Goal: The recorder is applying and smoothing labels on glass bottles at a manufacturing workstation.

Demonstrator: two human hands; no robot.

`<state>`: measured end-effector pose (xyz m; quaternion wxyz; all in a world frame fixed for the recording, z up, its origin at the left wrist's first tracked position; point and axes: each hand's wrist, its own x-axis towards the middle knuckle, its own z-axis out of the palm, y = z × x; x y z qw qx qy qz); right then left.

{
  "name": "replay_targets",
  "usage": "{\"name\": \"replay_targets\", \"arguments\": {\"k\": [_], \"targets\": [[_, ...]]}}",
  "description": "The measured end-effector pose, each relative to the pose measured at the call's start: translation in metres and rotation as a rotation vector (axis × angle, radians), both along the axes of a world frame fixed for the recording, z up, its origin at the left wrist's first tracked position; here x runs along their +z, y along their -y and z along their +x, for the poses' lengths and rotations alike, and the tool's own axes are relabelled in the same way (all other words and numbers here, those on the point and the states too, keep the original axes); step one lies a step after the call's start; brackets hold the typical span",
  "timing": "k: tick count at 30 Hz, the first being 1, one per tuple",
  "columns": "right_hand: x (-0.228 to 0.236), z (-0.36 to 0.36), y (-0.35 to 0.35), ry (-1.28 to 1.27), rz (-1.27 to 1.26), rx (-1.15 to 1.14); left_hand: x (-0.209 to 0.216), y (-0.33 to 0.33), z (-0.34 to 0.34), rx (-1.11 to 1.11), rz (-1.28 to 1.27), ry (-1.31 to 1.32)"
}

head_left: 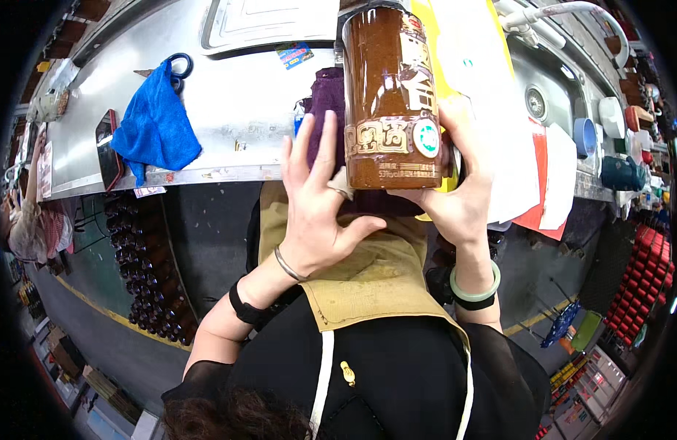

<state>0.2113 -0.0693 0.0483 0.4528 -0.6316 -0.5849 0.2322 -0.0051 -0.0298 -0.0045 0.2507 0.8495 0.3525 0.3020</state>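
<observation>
A large glossy brown bottle (384, 81) with pale printed lettering and a patterned band is held up above the near edge of the metal counter. My right hand (459, 180) grips its lower right side, thumb beneath the base. My left hand (316, 202) is just left of the bottle, its fingers spread and pointing away from me. Something small and pale sits by its fingers, too unclear to name. Behind that hand lies a dark purple cloth (326, 99), partly hidden by the bottle.
Left on the counter (236, 110) are a blue cloth (159, 121), scissors (181, 66) and a phone (107, 147). White and red sheets (532, 220) overhang the edge at right, near a sink (547, 92). Rows of dark bottles (144, 264) stand on the floor.
</observation>
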Motion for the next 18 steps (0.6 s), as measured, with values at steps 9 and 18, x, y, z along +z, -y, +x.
{"name": "replay_targets", "arguments": {"k": [9,18], "targets": [[-0.006,0.009,0.006,-0.020,-0.093,0.081,-0.009,-0.020,0.001,0.039,-0.283,0.476],[-0.015,0.008,0.005,-0.401,-0.231,-0.008,-0.001,-0.017,0.018,0.077,-0.433,0.538]]}}
